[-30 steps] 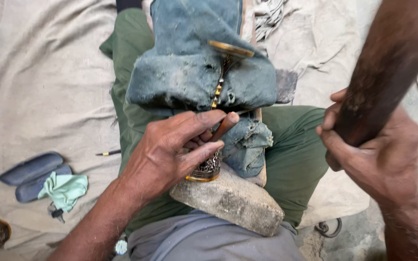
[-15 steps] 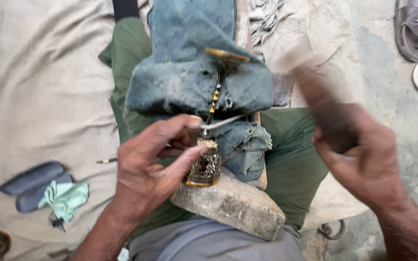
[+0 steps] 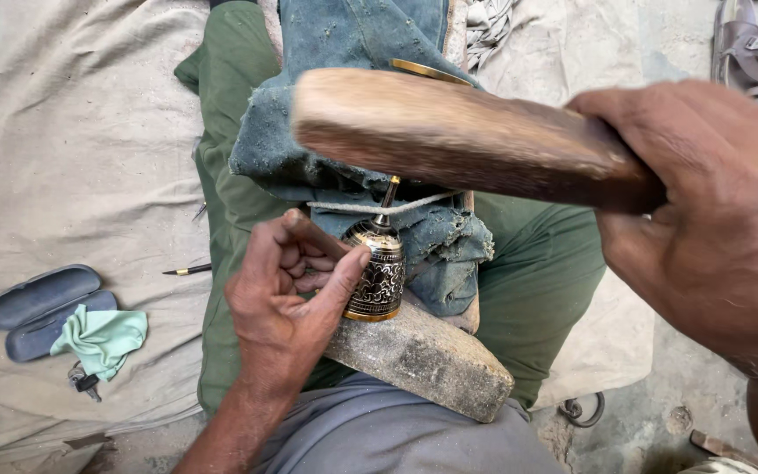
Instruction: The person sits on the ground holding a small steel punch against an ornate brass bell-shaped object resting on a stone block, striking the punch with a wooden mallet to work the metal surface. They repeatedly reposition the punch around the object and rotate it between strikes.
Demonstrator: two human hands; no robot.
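Left hand gripped a thin tool, tip set against an engraved brass bell. The bell stood on a stone block across the lap, just near of a bundle of blue cloth. Right hand clenched a wooden mallet, blurred, raised above the bell. An open glasses case with green cloth lay at the left.

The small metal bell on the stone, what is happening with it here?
A seated person works on an engraved metal bell that rests on a flat stone block in their lap. The left hand presses a thin tool against the bell's side. The right hand grips a wooden mallet, raised above the bell. An open spectacle case and a green cloth lie on the sheet nearby.
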